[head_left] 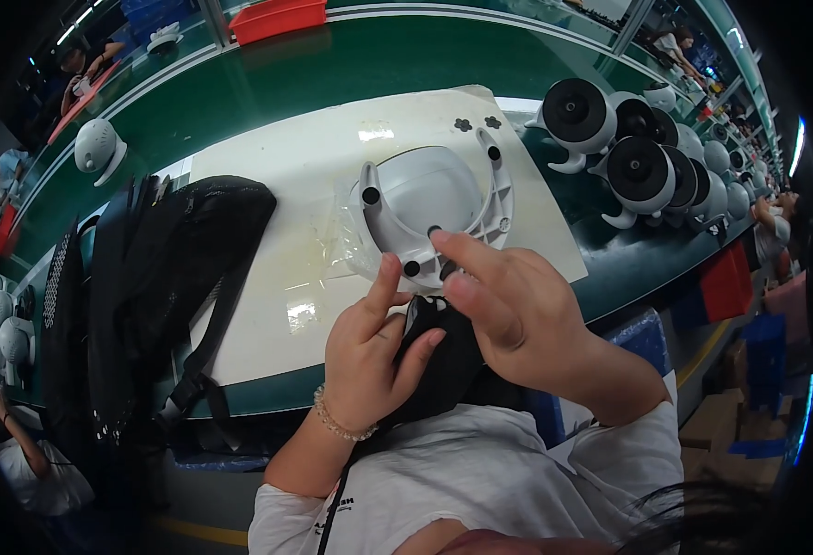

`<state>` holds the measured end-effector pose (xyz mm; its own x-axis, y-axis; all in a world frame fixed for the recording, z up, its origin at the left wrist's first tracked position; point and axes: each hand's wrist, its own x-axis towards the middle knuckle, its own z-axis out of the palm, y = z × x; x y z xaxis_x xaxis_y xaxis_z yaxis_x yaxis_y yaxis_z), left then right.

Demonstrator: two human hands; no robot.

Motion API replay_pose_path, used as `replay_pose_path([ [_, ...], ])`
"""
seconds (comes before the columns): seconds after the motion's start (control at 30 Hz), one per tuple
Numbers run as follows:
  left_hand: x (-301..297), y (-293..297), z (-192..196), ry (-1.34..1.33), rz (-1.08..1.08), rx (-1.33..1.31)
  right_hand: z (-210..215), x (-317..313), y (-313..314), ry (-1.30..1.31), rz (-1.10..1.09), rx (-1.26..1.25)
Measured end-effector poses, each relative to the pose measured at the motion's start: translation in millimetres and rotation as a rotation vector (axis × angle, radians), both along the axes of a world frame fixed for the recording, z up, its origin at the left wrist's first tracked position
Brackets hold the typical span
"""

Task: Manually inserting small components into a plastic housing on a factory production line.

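A white domed plastic housing (429,199) with a flat rim and several dark round pads lies upside down on a white mat (332,176). My left hand (369,356) holds its near rim, with the forefinger on a dark pad. My right hand (517,314) reaches over the same edge, its forefinger tip touching a dark pad on the rim. Clear plastic film (351,236) clings to the housing's left side. A black object (443,361) sits under my hands near my chest; what it is I cannot tell.
A black mesh bag (166,268) with straps lies on the left of the mat. Several white round camera bodies with black lenses (638,166) stand at the right. Another white unit (99,148) sits far left on the green bench (332,65). A red bin (277,18) is at the back. Other people work nearby.
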<state>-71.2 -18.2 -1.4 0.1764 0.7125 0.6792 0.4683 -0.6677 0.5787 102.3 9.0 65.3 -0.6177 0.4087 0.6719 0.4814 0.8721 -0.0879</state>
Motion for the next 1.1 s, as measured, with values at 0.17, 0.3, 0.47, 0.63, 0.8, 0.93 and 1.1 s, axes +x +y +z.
replay_pose_path([
  [0.17,2,-2,0,-0.009,0.01,-0.066,-9,22,-2,0.246,-0.06,-0.13],
  [0.3,1,-2,-1,-0.009,0.006,-0.07,-22,9,0,0.375,-0.128,-0.237],
  [0.47,0,-1,-1,-0.005,0.002,-0.079,-32,9,-1,0.336,-0.228,-0.271],
  [0.63,1,-1,-2,-0.026,-0.002,-0.117,-24,8,-4,0.209,-0.308,0.062],
  [0.8,0,-2,-2,-0.012,0.002,-0.132,-14,9,-17,-0.003,-0.369,0.091],
  [0.93,1,-4,-1,0.003,0.014,-0.155,-3,11,-24,-0.158,-0.359,0.022],
  [1.1,3,-3,-2,-0.009,0.042,-0.113,-7,35,-3,0.295,-0.332,-0.219],
])
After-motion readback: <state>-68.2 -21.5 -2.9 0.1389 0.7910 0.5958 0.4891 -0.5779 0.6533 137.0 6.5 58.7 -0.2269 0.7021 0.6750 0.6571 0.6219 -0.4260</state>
